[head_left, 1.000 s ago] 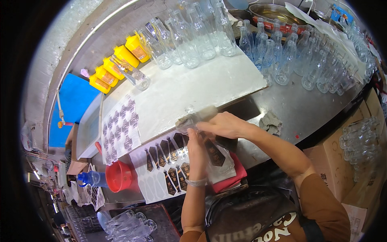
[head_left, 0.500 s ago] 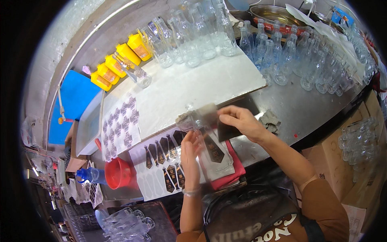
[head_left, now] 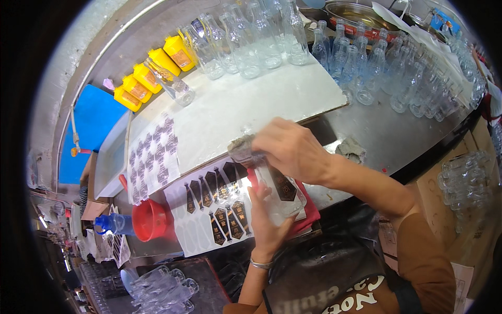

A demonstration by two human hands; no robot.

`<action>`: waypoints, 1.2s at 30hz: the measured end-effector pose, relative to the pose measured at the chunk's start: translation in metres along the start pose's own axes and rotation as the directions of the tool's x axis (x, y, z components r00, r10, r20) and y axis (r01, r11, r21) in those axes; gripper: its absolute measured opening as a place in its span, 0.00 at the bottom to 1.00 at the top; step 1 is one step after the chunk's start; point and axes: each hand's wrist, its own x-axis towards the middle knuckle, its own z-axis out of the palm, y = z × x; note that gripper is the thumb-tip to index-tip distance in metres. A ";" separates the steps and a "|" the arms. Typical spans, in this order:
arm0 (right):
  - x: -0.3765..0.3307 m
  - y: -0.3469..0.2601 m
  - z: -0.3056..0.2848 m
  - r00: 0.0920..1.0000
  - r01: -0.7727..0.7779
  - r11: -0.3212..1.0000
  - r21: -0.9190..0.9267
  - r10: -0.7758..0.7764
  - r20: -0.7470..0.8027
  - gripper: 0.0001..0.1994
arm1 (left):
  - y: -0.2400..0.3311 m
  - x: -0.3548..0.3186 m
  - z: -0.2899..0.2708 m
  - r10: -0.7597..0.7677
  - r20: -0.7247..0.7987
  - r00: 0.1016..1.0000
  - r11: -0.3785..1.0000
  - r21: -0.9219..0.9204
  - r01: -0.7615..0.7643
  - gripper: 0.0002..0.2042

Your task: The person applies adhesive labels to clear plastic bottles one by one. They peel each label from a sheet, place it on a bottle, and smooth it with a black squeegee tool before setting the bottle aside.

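A clear glass bottle (head_left: 269, 191) lies tilted in front of me, neck pointing away, with a dark label with gold print (head_left: 285, 187) on its side. My left hand (head_left: 267, 225) cups the bottle's lower body, thumb near its base. Over the neck end, my right hand (head_left: 295, 152) is curled and slightly blurred; what its fingers hold is hidden. A grey rag (head_left: 241, 150) sits under the neck, by the white board's edge. Beneath the bottle is a red cloth (head_left: 309, 212). Left of it lies a sheet of dark, gold-printed labels (head_left: 220, 191).
Clear bottles (head_left: 261, 47) stand on the white board (head_left: 251, 99), with more bottles (head_left: 371, 73) to the right. A red cup (head_left: 149, 220), a blue-capped bottle (head_left: 115, 224) and yellow bottles (head_left: 141, 81) are at left. A crumpled grey cloth (head_left: 350, 149) lies on the metal table.
My right hand has moved left and closed over the bottle's neck end. My left hand has shifted right and toward me, round the bottle's lower body.
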 end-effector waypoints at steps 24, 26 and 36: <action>-0.053 0.013 -0.009 0.982 -0.114 0.932 0.345 0.159 -0.105 0.10 | -0.007 -0.010 -0.002 -0.100 0.033 0.994 0.990 -0.096 0.103 0.59; -0.087 -0.019 -0.010 0.998 -0.051 0.911 0.408 0.037 0.043 0.09 | -0.008 -0.011 -0.001 -0.122 0.051 0.991 0.986 -0.105 0.127 0.58; 0.000 0.026 0.000 0.980 -0.157 0.977 0.142 0.171 -0.098 0.12 | -0.007 -0.010 -0.006 -0.057 0.054 0.997 0.996 -0.064 0.060 0.57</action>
